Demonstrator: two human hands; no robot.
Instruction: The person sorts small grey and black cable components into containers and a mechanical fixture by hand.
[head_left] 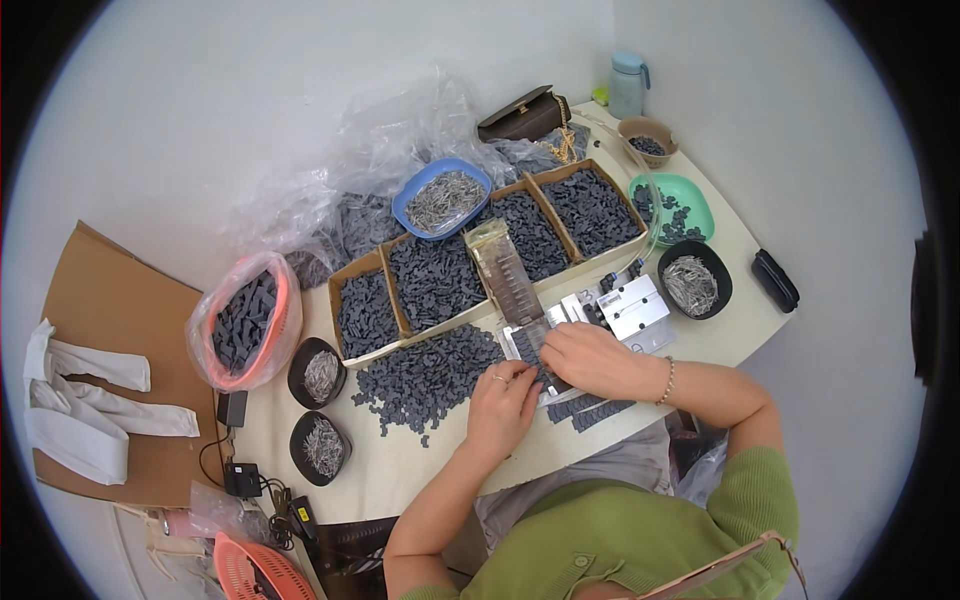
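Both my hands work at a metal fixture (560,308) near the table's front edge, with rows of small dark grey plastic parts in it. My left hand (500,405) has its fingers bent together at the fixture's left side; whatever they pinch is too small to make out. Over the fixture's right part lies my right hand (590,362), fingers curled down onto the dark parts, tips hidden. A clear slotted plastic box (505,275) stands just behind. Left of my hands spreads a loose heap of dark grey plastic parts (430,375). More parts (590,412) lie in rows by the front edge.
Behind stands a divided cardboard tray (382,262) full of dark parts, with a blue bowl (402,215) of metal pins on it. Black bowls (722,300) of pins flank the work. A green bowl (708,205), a black case (775,280) and a pink basket (290,325) stand around.
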